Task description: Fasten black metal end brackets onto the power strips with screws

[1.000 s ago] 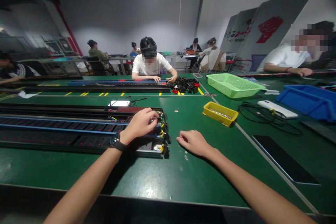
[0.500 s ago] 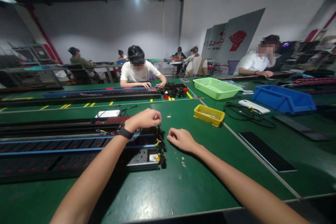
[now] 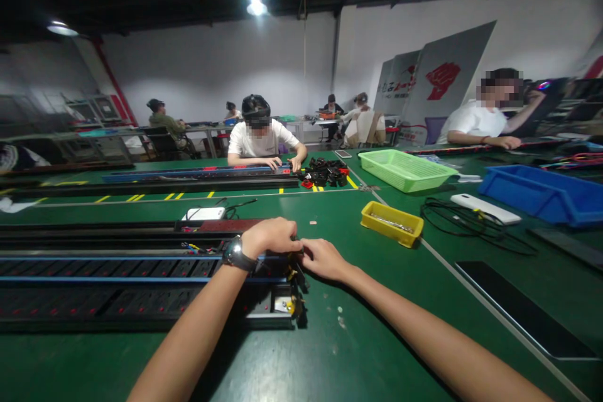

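My left hand [image 3: 273,237], with a dark watch [image 3: 237,254] on its wrist, reaches over the right end of the long black socket strips. Its fingers are pinched together. Fingertip to fingertip with it is my right hand [image 3: 324,259], curled closed at the strip ends. Anything between the fingers is too small or hidden to name. Below them lies a blue-edged socket strip [image 3: 141,270]. The nearest socket strip [image 3: 141,304] has red dots along it, and a black end piece with yellow parts [image 3: 296,306] at its right end.
A yellow bin [image 3: 393,223] holds small metal pieces. Behind it stand a green basket [image 3: 407,169] and a blue bin [image 3: 541,191]. A black cable [image 3: 445,217] and a dark flat panel [image 3: 522,308] lie right. Across the table a co-worker [image 3: 264,138] handles another strip.
My left hand has come down to the strip ends, and my right hand has moved left to meet it. The view has turned slightly left and up.
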The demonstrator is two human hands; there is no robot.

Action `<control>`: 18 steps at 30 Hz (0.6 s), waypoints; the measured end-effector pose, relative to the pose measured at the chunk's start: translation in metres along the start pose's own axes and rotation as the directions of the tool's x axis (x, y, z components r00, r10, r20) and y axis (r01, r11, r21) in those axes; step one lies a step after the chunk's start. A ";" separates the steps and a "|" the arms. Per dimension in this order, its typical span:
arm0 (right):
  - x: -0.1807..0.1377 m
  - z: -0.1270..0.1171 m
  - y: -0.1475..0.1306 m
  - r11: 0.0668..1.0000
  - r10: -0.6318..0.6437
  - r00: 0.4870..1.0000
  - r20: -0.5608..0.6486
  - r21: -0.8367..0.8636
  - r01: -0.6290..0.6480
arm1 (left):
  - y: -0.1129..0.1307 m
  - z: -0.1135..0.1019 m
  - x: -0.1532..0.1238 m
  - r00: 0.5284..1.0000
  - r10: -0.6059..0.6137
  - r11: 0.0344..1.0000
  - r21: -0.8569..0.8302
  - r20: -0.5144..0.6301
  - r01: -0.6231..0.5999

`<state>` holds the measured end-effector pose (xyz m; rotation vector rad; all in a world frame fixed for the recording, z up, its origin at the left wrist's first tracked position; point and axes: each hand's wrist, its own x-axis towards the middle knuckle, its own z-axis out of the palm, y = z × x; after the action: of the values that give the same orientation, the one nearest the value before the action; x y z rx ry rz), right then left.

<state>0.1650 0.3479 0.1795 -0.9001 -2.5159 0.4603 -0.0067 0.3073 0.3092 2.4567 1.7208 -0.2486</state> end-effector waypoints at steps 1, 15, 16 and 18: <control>0.001 0.000 0.001 1.000 -0.003 1.000 0.004 0.003 0.003 | 0.000 0.001 0.000 1.000 0.002 1.000 0.006 -0.004 -0.002; -0.006 0.001 0.001 0.996 -0.073 0.997 0.033 -0.051 0.074 | -0.010 0.016 -0.006 0.983 0.070 0.998 0.013 -0.168 -0.069; -0.006 0.000 0.000 0.996 -0.066 0.997 0.033 -0.060 0.068 | -0.011 0.017 -0.006 0.984 0.075 0.997 0.006 -0.163 -0.075; -0.007 -0.001 -0.001 0.995 -0.052 0.998 0.032 -0.080 0.055 | -0.014 0.019 -0.004 0.984 0.086 0.996 -0.009 -0.155 -0.088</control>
<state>0.1696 0.3429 0.1790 -0.8589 -2.5953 0.3591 -0.0220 0.3046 0.2908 2.5936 1.6589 -0.0360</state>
